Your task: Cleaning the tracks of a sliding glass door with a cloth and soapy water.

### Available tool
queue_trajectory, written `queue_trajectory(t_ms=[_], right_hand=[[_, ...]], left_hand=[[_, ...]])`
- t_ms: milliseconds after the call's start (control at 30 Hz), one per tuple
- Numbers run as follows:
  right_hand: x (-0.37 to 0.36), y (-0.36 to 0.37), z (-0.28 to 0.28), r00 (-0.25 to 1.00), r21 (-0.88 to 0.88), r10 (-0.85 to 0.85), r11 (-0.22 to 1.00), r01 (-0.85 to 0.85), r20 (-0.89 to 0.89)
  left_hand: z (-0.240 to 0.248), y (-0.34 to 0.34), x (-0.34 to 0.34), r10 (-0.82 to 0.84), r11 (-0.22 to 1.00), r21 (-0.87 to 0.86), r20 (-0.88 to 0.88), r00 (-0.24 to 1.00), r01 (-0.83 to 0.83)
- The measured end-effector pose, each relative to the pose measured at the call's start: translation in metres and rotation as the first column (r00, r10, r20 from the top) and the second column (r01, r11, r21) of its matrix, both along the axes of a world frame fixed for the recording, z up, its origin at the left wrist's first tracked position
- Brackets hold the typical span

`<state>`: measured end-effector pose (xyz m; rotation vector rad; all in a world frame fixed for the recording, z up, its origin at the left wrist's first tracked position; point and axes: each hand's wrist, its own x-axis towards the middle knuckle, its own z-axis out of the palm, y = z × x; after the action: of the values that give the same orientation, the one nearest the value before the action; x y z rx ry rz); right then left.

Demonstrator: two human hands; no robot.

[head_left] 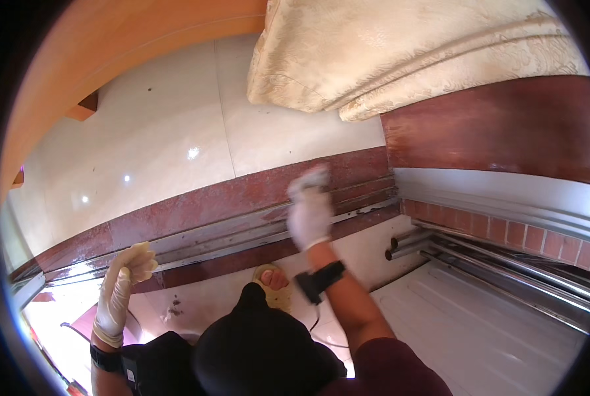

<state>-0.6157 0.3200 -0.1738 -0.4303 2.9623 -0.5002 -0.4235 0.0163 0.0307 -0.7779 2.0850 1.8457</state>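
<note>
My right hand (310,212), in a pale glove and smeared by motion, reaches over the sliding track (242,236) set in the floor. A small greyish thing (317,176) shows at its fingers, too blurred to name. Off to the left, my left hand (120,290) is raised near the track's left part, gloved in pale cream. Its fingers are loosely bent, the thumb stands apart, and nothing shows in it. Beside the track runs a reddish-brown stone strip (196,201) with a wet-looking sheen.
Cream floor tiles (169,132) lie beyond the strip. A beige patterned curtain (407,53) hangs at the upper right, by a dark red-brown panel (493,132). Metal tubes (513,264) run along the right. An orange curved surface (130,39) fills the upper left. A foot (274,278) shows below the track.
</note>
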Motion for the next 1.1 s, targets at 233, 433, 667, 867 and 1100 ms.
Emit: queue_trajectory(t_ms=[233, 433, 667, 867, 1100], right_hand=[[0.035, -0.088, -0.002, 0.753, -0.535, 0.519, 0.802, -0.265, 0.405], [0.014, 0.02, 0.04, 0.826, -0.727, -0.002, 0.474, 0.497, 0.563], [-0.032, 0.173, 0.06, 0.742, -0.626, -0.556, 0.439, 0.645, 0.374], [-0.066, 0.202, -0.004, 0.888, 0.43, -0.432, 0.779, 0.456, -0.158], [-0.08, 0.179, 0.007, 0.819, 0.549, -0.573, 0.695, 0.464, 0.034]], left_hand=[[0.007, 0.019, -0.025, -0.146, 0.989, -0.008, -0.071, 0.987, 0.146], [0.013, 0.009, -0.005, -0.145, 0.988, -0.058, -0.071, 0.987, 0.141], [0.012, 0.006, 0.001, -0.151, 0.985, -0.087, -0.019, 0.988, 0.149], [0.008, 0.016, -0.009, -0.216, 0.973, -0.091, -0.011, 0.976, 0.214], [0.011, 0.016, -0.005, -0.179, 0.977, -0.12, -0.033, 0.983, 0.174]])
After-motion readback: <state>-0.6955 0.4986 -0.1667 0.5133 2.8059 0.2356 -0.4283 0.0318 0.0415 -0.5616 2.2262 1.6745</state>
